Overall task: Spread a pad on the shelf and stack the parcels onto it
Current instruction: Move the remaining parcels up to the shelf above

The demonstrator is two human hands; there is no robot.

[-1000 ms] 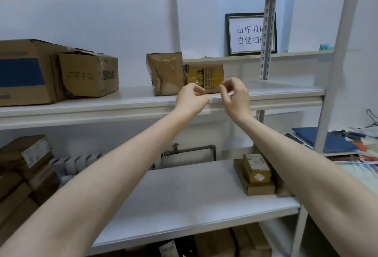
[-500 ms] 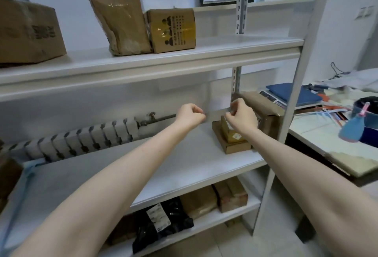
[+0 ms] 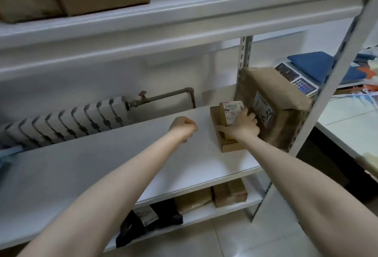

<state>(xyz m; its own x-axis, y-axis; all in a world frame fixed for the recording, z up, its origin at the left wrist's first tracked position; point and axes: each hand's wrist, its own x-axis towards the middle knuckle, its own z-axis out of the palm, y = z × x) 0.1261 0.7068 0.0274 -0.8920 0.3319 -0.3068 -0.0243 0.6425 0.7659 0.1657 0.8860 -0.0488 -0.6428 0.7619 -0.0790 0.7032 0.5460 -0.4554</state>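
The small parcel [image 3: 230, 111], tan cardboard with a white printed label, stands on a flat brown box [image 3: 231, 148] at the 3 o'clock end of the middle shelf [image 3: 102, 164]. The right grip [image 3: 244, 127] clasps it. The left grip [image 3: 183, 127], at its 9 o'clock, is clenched into a fist.

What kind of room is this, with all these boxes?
Probably a parcel storeroom or dispatch room: white metal shelving holds labelled cardboard parcels, and a weighing scale sits just beside it.
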